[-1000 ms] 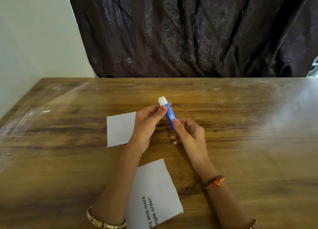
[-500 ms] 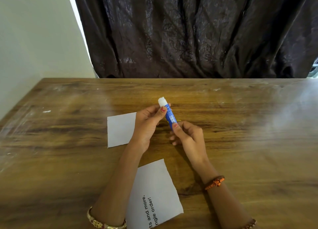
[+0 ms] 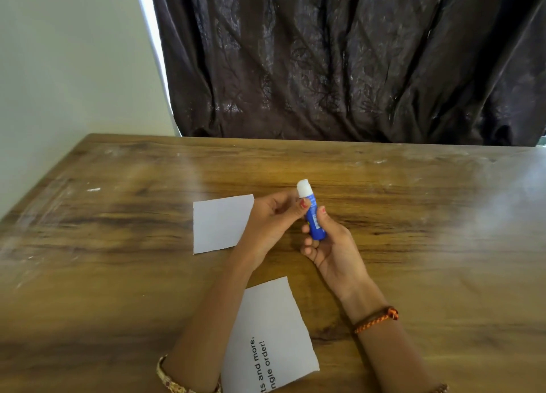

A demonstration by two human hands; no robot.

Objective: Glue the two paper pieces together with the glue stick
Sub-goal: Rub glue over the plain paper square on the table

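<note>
A blue glue stick (image 3: pixel 314 220) with a white cap is held upright above the wooden table (image 3: pixel 118 274). My right hand (image 3: pixel 334 249) grips its blue body from below and the right. My left hand (image 3: pixel 273 221) pinches the stick just under the white cap, thumb against it. A plain white paper piece (image 3: pixel 220 224) lies flat to the left of my left hand, its right edge hidden by that hand. A second paper piece (image 3: pixel 273 336) with black printed text lies near the front edge, partly under my left forearm.
A dark curtain (image 3: pixel 339 59) hangs behind the table's far edge, with a pale wall (image 3: pixel 65 67) on the left. White smudges mark the tabletop at the left and far right.
My right hand has shifted lower on the glue stick and turned palm up, so more of the blue body shows. The papers have not moved.
</note>
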